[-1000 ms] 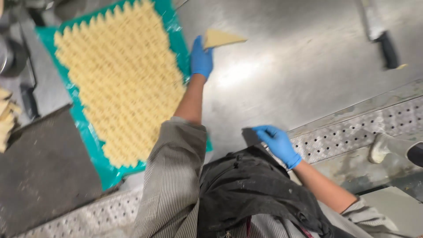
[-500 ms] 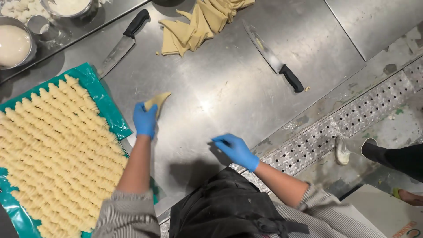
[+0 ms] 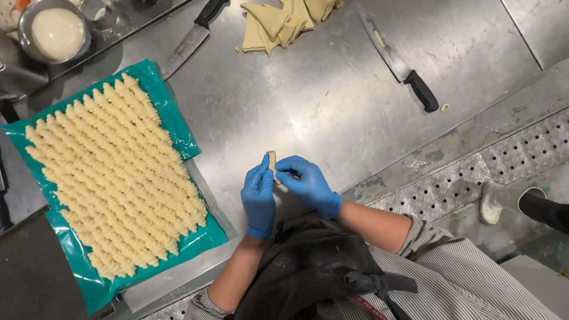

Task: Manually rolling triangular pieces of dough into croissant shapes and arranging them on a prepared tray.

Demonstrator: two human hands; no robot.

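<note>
Both my hands wear blue gloves and meet over the steel table point(image 3: 332, 101). My left hand point(image 3: 259, 198) and my right hand point(image 3: 308, 184) pinch a small pale piece of dough point(image 3: 271, 160) between their fingertips. To the left lies a tray lined with green plastic point(image 3: 89, 278), filled with rows of several twisted dough pieces point(image 3: 115, 178). A pile of flat triangular dough sheets point(image 3: 278, 21) rests at the far edge of the table.
Two black-handled knives lie on the table, one at the far middle point(image 3: 192, 35), one at the right point(image 3: 400, 62). A metal bowl of white cream point(image 3: 56, 32) stands far left. A perforated metal floor grate point(image 3: 474, 172) runs along the right, with someone's shoe point(image 3: 498, 201) on it.
The view has shifted. My left hand carried a dough triangle away from the tray toward my body; my right hand came up to meet it, and the dough now looks rolled small between both hands.
</note>
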